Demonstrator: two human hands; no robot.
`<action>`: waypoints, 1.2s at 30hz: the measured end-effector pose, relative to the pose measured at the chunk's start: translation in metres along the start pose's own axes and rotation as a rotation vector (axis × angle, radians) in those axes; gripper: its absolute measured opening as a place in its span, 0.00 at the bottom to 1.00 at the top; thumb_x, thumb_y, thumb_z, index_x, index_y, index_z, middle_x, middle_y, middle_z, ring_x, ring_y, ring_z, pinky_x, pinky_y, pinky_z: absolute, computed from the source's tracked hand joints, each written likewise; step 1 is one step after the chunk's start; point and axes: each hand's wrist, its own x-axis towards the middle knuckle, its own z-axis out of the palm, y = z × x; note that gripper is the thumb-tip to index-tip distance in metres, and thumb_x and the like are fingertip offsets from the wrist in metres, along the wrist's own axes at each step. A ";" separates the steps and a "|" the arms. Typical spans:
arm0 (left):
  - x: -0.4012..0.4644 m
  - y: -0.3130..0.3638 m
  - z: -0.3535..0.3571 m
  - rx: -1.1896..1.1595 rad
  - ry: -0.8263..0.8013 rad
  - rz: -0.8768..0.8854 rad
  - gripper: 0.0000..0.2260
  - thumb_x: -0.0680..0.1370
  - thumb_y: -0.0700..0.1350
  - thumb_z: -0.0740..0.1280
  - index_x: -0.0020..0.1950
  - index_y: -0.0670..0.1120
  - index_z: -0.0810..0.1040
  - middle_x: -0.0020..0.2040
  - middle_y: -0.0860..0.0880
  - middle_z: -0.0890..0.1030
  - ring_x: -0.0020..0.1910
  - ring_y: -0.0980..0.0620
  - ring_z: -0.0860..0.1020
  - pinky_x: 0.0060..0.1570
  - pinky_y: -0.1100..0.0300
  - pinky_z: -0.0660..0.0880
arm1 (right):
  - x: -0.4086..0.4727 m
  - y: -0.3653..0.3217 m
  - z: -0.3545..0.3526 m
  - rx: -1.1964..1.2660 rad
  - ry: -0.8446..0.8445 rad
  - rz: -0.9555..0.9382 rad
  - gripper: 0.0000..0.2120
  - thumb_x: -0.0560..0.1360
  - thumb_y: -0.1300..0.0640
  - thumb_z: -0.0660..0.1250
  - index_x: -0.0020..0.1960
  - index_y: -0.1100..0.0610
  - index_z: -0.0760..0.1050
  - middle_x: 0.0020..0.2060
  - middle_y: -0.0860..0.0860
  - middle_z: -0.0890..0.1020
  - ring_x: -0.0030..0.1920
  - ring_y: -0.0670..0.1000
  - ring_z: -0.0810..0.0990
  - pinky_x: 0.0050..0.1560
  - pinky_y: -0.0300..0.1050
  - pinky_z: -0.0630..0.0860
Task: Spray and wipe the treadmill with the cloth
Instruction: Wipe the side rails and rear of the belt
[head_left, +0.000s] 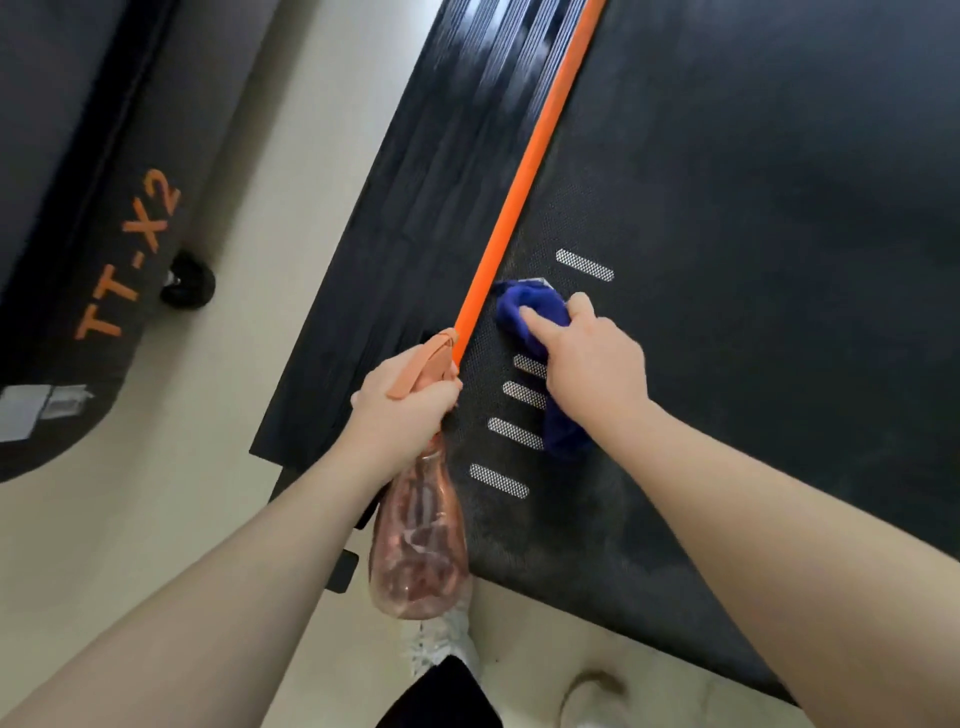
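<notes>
Pressing down on the black textured treadmill belt, a crumpled blue cloth sat just beside the orange strip that ran along the belt's edge, among a row of short white dashed markings. The right hand held that cloth against the belt, fingers curled over the bunched fabric with the index finger stretched along its top; a tail of cloth trailed back under the wrist. The left hand gripped the neck of a translucent pink plastic spray bottle, fingers wrapped tight below its peach trigger head, the body hanging down over the belt's near edge.

Judging from this, the wiping was under way on a small patch, with most of the belt not visibly treated. The trailing tail could snag or drag loose (it was only partly under the palm), leaving the hand rubbing bare belt. The bottle's nozzle sat close to the orange strip, so a careless squeeze would likely wet the ribbed black side rail instead.

Whether a finger rested on the trigger could not be told. The far rail was blurred, a small pale thing at the cloth's far edge was unclear, and a second machine lettered "TT-X2" was cut off at left.
</notes>
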 end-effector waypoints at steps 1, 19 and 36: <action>0.003 -0.002 0.000 0.016 0.020 0.004 0.17 0.58 0.56 0.61 0.43 0.55 0.80 0.44 0.51 0.83 0.51 0.48 0.80 0.64 0.43 0.68 | -0.006 -0.007 0.006 0.010 -0.026 -0.014 0.27 0.77 0.57 0.58 0.73 0.43 0.57 0.64 0.56 0.65 0.52 0.58 0.74 0.41 0.48 0.67; -0.017 0.000 0.017 -0.092 0.015 0.198 0.14 0.57 0.44 0.62 0.39 0.47 0.81 0.41 0.44 0.82 0.42 0.52 0.77 0.48 0.58 0.73 | -0.043 0.032 0.019 -0.044 0.000 -0.375 0.23 0.76 0.53 0.58 0.70 0.42 0.64 0.55 0.53 0.69 0.47 0.59 0.77 0.39 0.45 0.67; -0.049 0.017 0.074 0.425 0.145 0.434 0.04 0.72 0.41 0.65 0.40 0.40 0.75 0.34 0.50 0.75 0.39 0.47 0.74 0.31 0.64 0.64 | -0.060 0.048 0.033 0.076 0.037 -0.317 0.21 0.77 0.53 0.58 0.68 0.37 0.65 0.52 0.53 0.70 0.50 0.60 0.76 0.43 0.47 0.69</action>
